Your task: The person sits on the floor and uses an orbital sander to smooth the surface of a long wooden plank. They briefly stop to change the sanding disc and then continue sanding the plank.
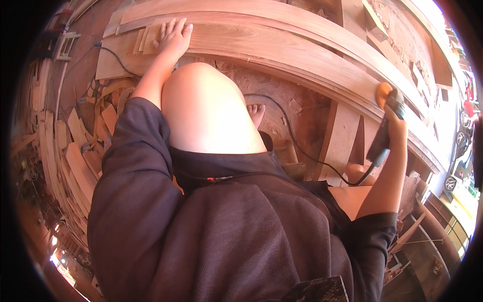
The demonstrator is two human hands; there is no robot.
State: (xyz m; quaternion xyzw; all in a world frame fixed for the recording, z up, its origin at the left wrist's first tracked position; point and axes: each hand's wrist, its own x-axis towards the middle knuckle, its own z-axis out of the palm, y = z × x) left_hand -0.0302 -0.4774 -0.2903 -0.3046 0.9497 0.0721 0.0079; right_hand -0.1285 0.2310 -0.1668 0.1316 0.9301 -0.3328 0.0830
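Note:
My right hand (397, 117) is wrapped round the dark body of an angle grinder (380, 138), whose orange-brown disc (384, 94) meets or hovers just over a long plank (282, 45) at its right part; I cannot tell if they touch. Toward the plank's left end, my left hand (174, 36) lies flat with fingers spread, on or beside some short thin boards (146, 41). The plank is reddish, smooth and slightly curved. A black power cord (297, 143) runs from the grinder's rear, loops over the ground and passes near my foot.
Another long board (322, 25) lies beyond the plank. Wooden supports (338, 136) stand under the right part. Many offcuts (80, 156) are heaped at the left. Sawdust (297, 108) covers the ground. My bare knee (201, 90) is close to the plank's near edge.

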